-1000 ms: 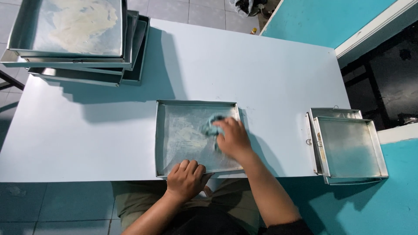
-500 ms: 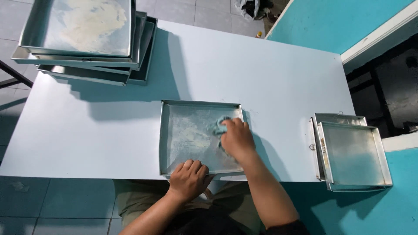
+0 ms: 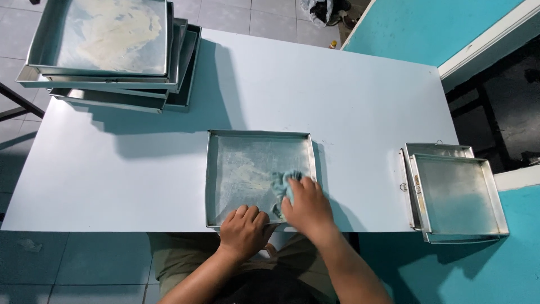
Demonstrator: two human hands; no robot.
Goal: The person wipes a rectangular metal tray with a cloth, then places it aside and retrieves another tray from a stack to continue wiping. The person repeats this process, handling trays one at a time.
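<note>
Far left corner of the white surface (image 3: 349, 101) has a stack of smeared metal trays (image 3: 107, 50). Dead center at the near edge sits a square tray (image 3: 242, 163): left hand (image 3: 243, 229) clamps its front rim, right hand (image 3: 306, 207) presses a light blue cloth (image 3: 281, 186) into its right corner. Two cleaner trays (image 3: 455, 194) are stacked far right.

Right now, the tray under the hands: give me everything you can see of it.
The tray is a square, shallow pan of dull grey metal with low upright walls. It lies flat on the white table, at its near edge. Pale smears streak its floor. The left hand grips its near rim. The right hand presses a light blue cloth onto the floor near the right corner. Nothing else touches it.
</note>
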